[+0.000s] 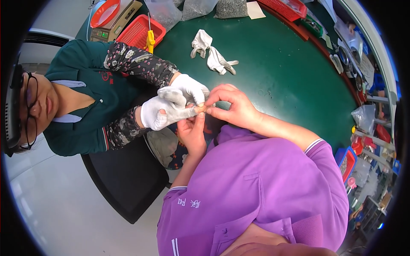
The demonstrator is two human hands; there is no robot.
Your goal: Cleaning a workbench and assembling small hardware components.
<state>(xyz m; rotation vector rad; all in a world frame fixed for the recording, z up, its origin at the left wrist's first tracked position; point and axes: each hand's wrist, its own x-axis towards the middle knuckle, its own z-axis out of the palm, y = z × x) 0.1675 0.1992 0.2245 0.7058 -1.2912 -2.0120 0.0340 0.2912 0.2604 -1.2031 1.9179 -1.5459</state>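
My right hand [235, 103] pinches with thumb and forefinger at a co-worker's fingertips. My left hand [193, 134] is raised from below, its thumb and fingers closed against the same spot. What lies between our fingers is too small and covered to make out. The co-worker's white-gloved hands [168, 109] reach in from the left and meet mine; bare fingertips show through the gloves. Beyond our hands, two loose white gloves [201, 43] [220, 62] lie crumpled on the green table [273, 64].
A red basket [143, 32] with a yellow-handled tool [150, 41] stands at the far left, beside a scale [113, 20]. Bags of small parts [231, 8] line the back. A black chair [128, 185] is at lower left, and a blue-and-red bin [348, 163] at right.
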